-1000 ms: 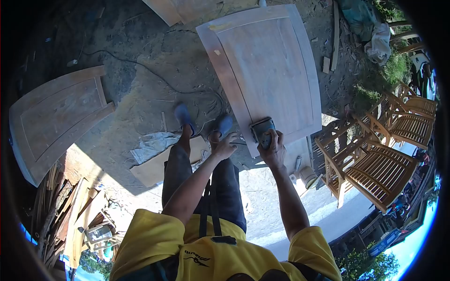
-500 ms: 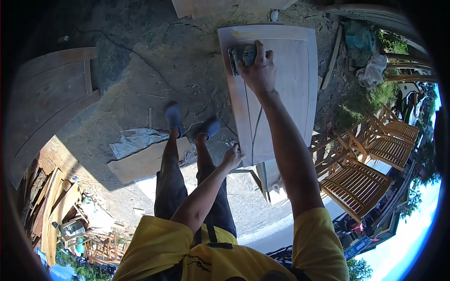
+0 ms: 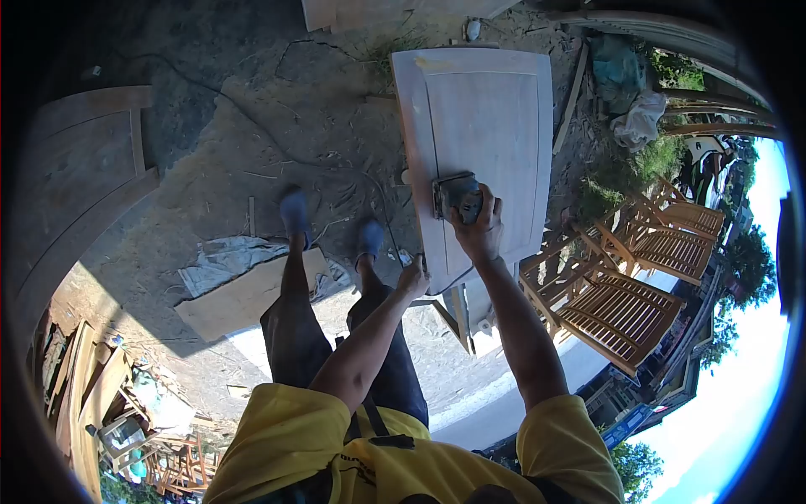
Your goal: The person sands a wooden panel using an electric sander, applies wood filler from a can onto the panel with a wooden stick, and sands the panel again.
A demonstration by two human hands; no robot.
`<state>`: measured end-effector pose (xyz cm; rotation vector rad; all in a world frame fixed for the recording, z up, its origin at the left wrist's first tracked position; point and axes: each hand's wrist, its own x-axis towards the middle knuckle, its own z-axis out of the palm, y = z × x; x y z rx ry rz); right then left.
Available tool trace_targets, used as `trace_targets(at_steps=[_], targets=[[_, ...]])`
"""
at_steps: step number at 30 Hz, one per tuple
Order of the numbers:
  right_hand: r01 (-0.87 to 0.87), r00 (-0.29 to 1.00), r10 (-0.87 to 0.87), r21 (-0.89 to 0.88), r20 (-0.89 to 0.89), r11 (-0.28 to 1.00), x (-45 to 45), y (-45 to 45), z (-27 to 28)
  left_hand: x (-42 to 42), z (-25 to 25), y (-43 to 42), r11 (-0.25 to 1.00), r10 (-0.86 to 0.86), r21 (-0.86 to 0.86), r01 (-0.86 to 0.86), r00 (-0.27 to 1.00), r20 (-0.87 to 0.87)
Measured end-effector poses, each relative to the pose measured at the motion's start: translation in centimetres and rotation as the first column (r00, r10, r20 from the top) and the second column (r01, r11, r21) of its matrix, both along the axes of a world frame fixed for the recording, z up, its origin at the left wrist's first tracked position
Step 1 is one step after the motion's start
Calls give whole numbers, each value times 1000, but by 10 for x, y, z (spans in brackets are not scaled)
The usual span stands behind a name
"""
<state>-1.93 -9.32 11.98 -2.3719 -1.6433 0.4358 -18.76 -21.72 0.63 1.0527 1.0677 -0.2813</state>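
A pale wooden door panel [image 3: 495,109] with grooved frame lines lies in front of me, raised off the ground. My right hand [image 3: 480,228] is closed over the top of a dark electric sander [image 3: 457,195]. The sander's flat base rests on the panel, along its left frame strip at about mid-length. At the panel's near left corner, my left hand [image 3: 414,277] is closed around the edge; its fingertips are partly hidden.
A larger wooden panel [image 3: 75,185] stands at the left. A cable [image 3: 243,118] runs over the dusty ground. A board [image 3: 252,294] and a cloth [image 3: 227,265] lie near my feet. Slatted wooden chairs [image 3: 621,319] are at the right, scrap wood [image 3: 80,395] at lower left.
My right hand has drawn the sander toward me along the panel's left strip, from near the far end to about the middle. My left hand stays at the near corner. The view has shifted slightly.
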Motion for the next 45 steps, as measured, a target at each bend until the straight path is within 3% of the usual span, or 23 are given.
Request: trace_targets(at_steps=[3,6,9,10,14,16,18,25,29,32,35,38,40,45], targets=[[-7,1000,7,22,-18,1000,-2,61,-7,3,-10,-12,996,24,91,-22,1000,-17],[14,1000,-14,15,-2,1000,-8,150,-6,6,-41,-51,971,206,108,-214,975,78],[9,1000,-10,97,14,995,0,207,-15,2,-20,-39,957,133,260,-132,991,14],[17,1000,-18,106,6,994,3,206,-15,3,-22,-38,954,214,199,-222,975,61],[36,999,-34,80,-20,996,26,161,-16,7,-10,-28,952,227,206,-226,974,20],[6,998,-3,66,-55,998,28,123,-18,6,-12,-28,961,140,248,-120,988,-62],[22,1000,-21,38,-23,999,27,107,-11,7,-1,-20,962,147,242,-127,987,-67],[76,997,-77,58,13,995,29,217,-10,1,2,-14,954,156,260,-148,988,-11],[3,1000,-3,9,-2,1000,40,193,-5,1,-12,-20,951,129,282,-123,992,-1],[-31,999,28,-134,-23,990,42,164,1,2,-14,-20,957,142,253,-138,990,4],[3,1000,-2,-120,8,993,47,172,-4,5,-15,-21,971,101,221,-90,994,-37],[-12,1000,12,-10,24,1000,47,212,-9,2,-11,-22,944,198,262,-203,979,46],[-16,1000,17,-28,18,999,42,209,-9,0,-6,-11,974,79,212,-73,997,-20],[-8,1000,9,-126,5,992,41,166,0,-3,-5,1,994,32,101,-32,999,7]])
